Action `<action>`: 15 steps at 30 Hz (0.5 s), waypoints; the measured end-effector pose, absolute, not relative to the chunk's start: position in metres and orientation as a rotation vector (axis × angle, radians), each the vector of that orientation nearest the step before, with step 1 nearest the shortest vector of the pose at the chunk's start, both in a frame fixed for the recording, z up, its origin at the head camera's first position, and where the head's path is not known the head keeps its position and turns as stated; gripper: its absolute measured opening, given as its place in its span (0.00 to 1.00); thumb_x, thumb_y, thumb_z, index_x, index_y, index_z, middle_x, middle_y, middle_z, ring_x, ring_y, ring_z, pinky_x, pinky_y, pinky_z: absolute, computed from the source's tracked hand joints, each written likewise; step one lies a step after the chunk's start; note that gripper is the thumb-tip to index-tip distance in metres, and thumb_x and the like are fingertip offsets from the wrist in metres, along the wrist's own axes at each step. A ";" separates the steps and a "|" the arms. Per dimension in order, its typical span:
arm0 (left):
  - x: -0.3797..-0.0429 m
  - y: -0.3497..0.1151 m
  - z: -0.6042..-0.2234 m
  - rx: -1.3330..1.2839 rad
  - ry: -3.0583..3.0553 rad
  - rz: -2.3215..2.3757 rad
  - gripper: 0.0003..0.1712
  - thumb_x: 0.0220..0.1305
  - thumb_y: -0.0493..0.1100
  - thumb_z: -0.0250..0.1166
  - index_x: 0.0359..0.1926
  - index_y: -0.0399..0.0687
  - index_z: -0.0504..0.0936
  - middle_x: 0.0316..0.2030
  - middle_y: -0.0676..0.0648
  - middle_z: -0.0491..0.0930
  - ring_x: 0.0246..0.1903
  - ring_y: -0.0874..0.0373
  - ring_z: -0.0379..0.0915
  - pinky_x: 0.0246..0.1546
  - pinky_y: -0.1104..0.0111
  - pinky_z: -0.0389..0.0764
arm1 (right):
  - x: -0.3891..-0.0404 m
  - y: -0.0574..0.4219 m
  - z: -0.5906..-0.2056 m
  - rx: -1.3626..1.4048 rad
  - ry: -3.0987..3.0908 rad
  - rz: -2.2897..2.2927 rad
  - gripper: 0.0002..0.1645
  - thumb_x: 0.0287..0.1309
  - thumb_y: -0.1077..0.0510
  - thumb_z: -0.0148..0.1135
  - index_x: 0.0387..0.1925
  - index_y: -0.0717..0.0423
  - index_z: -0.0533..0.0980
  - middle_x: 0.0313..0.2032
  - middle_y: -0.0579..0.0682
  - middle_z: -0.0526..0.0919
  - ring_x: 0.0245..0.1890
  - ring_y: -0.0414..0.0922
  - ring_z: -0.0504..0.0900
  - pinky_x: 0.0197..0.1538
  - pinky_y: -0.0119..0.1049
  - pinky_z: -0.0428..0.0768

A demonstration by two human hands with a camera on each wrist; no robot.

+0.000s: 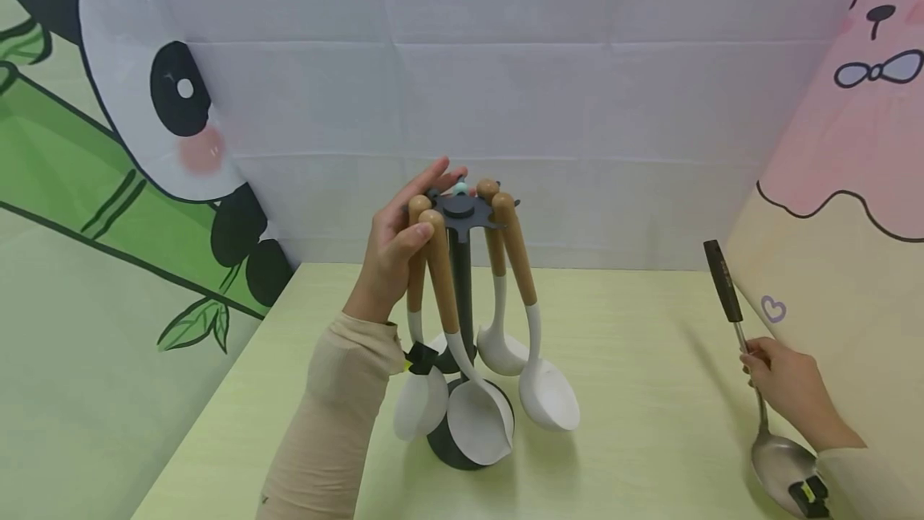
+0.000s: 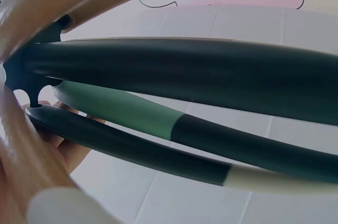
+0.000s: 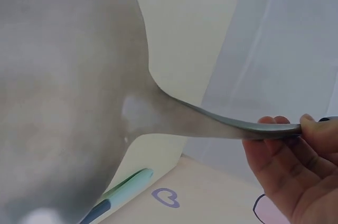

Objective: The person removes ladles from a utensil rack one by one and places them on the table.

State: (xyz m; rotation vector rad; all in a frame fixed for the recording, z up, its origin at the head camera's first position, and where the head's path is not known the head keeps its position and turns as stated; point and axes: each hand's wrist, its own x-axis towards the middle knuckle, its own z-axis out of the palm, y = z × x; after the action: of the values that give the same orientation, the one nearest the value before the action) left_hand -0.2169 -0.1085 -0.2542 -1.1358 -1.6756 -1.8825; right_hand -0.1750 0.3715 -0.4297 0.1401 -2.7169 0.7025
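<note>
A dark utensil rack (image 1: 458, 295) stands on the table, with several white ladles and spoons (image 1: 549, 396) with wooden handles (image 1: 514, 251) hanging around it. My left hand (image 1: 395, 247) grips the rack near its top, the thumb across a wooden handle and the fingers behind. From the left wrist, a green-and-dark handle (image 2: 127, 110) and a dark handle with a cream end (image 2: 132, 145) hang on the far side, close to those fingers. At the far right, my right hand (image 1: 787, 379) pinches the metal neck of a steel ladle (image 1: 783, 468), its black handle (image 1: 722, 279) pointing up and its bowl low.
The pale yellow table (image 1: 628, 343) meets a white cloth backdrop (image 1: 505, 62) behind. Side panels with a panda (image 1: 137, 62) and a pink animal (image 1: 866, 127) enclose it. In the right wrist view, a mint-and-blue handle (image 3: 129, 186) shows past the ladle bowl.
</note>
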 end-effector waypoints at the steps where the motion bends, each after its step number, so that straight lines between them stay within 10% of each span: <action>1: -0.217 -0.108 -0.254 -1.131 -1.675 -1.889 0.53 0.57 0.67 0.63 0.70 0.31 0.65 0.62 0.31 0.72 0.60 0.33 0.66 0.52 0.67 0.70 | -0.175 0.373 -0.430 0.135 -2.728 0.700 0.10 0.63 0.70 0.56 0.41 0.78 0.74 0.26 0.56 0.83 0.18 0.36 0.76 0.21 0.31 0.72; 15: -0.215 -0.108 -0.253 -1.125 -1.684 -1.881 0.55 0.57 0.69 0.63 0.71 0.31 0.64 0.62 0.31 0.72 0.54 0.53 0.72 0.52 0.66 0.68 | -0.177 0.385 -0.434 0.056 -2.874 0.700 0.14 0.64 0.68 0.52 0.42 0.81 0.71 0.26 0.55 0.81 0.22 0.43 0.78 0.23 0.35 0.72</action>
State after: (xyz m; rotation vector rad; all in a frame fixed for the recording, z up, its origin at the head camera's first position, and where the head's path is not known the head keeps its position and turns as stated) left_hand -0.2147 -0.1080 -0.2531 -1.1246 -1.6841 -1.8811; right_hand -0.1768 0.3853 -0.4337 0.0559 -2.8741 0.6995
